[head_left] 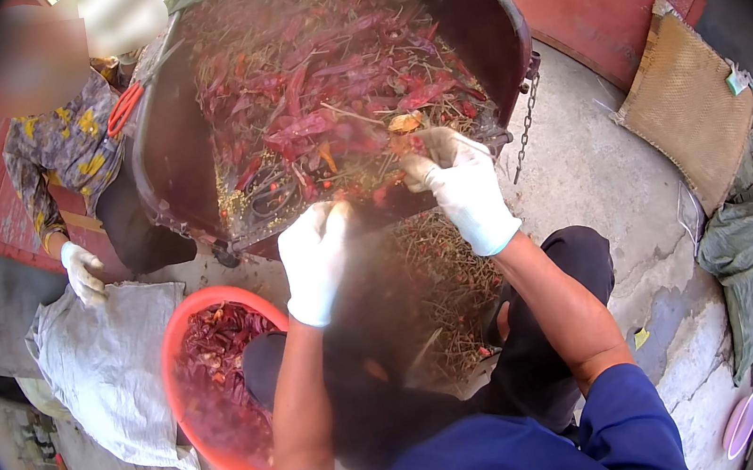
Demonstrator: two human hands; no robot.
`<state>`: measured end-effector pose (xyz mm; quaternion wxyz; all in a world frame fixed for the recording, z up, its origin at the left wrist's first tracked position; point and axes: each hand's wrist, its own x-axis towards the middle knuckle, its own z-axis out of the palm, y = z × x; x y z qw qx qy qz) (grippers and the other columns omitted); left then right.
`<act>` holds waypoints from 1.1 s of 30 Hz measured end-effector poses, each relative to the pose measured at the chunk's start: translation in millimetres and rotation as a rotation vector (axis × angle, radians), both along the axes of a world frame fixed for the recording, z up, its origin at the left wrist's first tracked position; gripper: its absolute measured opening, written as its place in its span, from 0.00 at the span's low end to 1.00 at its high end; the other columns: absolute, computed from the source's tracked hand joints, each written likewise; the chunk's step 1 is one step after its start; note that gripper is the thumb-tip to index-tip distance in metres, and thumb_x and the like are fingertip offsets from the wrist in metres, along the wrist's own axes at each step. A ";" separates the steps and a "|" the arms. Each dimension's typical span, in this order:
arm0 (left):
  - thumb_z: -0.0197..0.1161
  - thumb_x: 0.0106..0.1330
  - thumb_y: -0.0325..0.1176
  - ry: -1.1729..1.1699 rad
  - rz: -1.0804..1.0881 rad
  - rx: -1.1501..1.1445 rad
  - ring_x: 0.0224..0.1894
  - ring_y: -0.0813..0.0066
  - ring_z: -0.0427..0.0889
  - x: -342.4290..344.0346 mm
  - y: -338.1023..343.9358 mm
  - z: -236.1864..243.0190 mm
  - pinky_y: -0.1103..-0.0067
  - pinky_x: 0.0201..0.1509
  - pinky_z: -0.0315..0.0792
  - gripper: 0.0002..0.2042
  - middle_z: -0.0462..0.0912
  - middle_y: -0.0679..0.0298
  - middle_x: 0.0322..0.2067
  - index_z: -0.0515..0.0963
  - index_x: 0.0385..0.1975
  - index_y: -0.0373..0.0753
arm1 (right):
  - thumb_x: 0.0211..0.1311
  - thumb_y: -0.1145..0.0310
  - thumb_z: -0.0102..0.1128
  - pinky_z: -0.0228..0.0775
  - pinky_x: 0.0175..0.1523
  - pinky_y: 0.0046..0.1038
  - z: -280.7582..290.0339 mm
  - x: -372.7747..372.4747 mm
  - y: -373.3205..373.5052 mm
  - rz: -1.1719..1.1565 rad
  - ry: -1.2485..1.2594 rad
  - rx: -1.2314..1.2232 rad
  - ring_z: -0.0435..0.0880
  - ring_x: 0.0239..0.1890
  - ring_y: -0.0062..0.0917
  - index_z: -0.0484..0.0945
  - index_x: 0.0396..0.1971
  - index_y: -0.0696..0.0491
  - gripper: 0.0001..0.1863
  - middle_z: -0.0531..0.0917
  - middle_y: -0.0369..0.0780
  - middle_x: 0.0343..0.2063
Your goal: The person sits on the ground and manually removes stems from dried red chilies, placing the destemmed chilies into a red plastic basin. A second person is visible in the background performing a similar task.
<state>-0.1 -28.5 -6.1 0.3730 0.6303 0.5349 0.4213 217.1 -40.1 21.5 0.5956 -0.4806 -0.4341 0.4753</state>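
Dried red chili peppers [300,126], mixed with stalks and seeds, lie in a dark metal cart bed [167,158] in front of me. My left hand [313,258], in a white glove, is held over the bed's near edge. Its fingers are pinched together, and whatever they hold is hidden. To the right, my right hand [468,192], also gloved in white, has its fingers curled closed at the near edge of the heap. Reddish peppers show blurred by its fingertips, but I cannot make out what is in its grip.
An orange-red basin [184,422] of dark red chilies stands by my left knee. Stalks [451,292] litter the ground between my legs. A co-worker [75,151] with a gloved hand sits at the left beside a white sack [118,364]. A chain [528,120] hangs from the cart.
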 end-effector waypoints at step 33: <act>0.55 0.76 0.35 -0.832 -0.132 -0.339 0.24 0.75 0.77 -8.0 0.2 25.6 0.85 0.17 0.59 0.12 0.79 0.65 0.29 0.76 0.49 0.34 | 0.69 0.69 0.60 0.76 0.40 0.24 -5.1 -0.7 -3.6 0.073 -0.161 -0.088 0.82 0.33 0.20 0.75 0.59 0.63 0.22 0.85 0.40 0.36</act>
